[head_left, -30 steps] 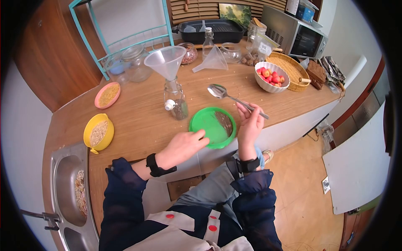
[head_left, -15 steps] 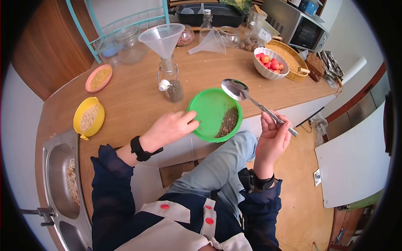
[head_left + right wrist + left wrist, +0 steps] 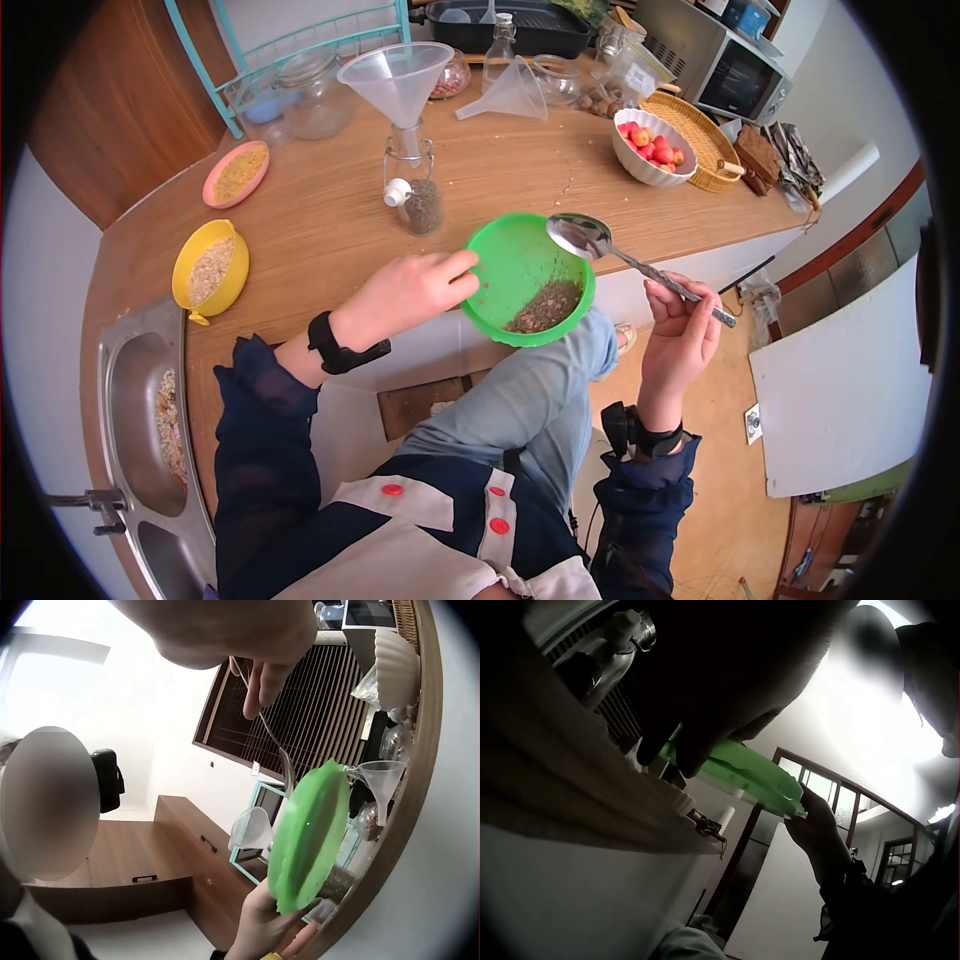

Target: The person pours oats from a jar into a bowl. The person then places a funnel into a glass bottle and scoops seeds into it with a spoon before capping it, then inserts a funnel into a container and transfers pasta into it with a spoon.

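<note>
On the tabletop (image 3: pixel 330 215), a bottle (image 3: pixel 422 205) stood with a funnel (image 3: pixel 397 82) in its neck. To its right, the left hand (image 3: pixel 410 295) pinched the left rim of the green bowl (image 3: pixel 505 265), which was held out past the tabletop's edge. That grip on one side called for steadiness, lest the dark bits (image 3: pixel 548 308), pooled at the near right, spill. The right hand (image 3: pixel 680 345) gripped the spoon (image 3: pixel 582 238) by its handle, the spoon's head over the bowl's right rim; a low, level entry into the pool seemed wisest. Only the head view showed the bits; the right wrist view showed the bowl's underside instead.
</note>
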`<action>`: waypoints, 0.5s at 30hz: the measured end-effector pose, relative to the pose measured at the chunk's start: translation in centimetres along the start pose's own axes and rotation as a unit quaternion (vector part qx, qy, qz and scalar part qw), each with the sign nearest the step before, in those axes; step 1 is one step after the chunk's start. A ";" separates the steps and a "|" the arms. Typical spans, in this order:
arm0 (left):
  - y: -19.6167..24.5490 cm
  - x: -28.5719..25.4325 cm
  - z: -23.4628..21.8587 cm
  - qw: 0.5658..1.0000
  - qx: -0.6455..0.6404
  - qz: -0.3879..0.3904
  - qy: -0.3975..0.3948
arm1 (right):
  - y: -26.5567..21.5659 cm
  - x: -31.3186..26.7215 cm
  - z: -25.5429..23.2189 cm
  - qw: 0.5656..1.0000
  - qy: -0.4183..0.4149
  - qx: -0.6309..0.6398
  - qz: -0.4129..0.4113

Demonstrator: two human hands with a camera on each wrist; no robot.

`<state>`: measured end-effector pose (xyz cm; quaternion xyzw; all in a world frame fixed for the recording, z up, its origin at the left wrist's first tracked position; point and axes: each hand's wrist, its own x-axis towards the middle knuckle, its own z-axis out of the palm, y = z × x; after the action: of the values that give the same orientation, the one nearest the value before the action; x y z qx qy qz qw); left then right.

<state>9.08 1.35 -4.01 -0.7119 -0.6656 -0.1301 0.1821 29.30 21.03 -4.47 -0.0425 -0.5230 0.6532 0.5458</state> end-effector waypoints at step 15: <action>-1.2 1.0 -0.4 0.983 -0.174 0.031 -0.058 | -1.3 -0.2 -2.1 0.985 -0.100 -0.019 0.136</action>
<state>8.03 2.09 -3.12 -0.7594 -0.6200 -0.1965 0.0201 31.54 22.09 -4.60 -0.0578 -0.5770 0.7121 0.3957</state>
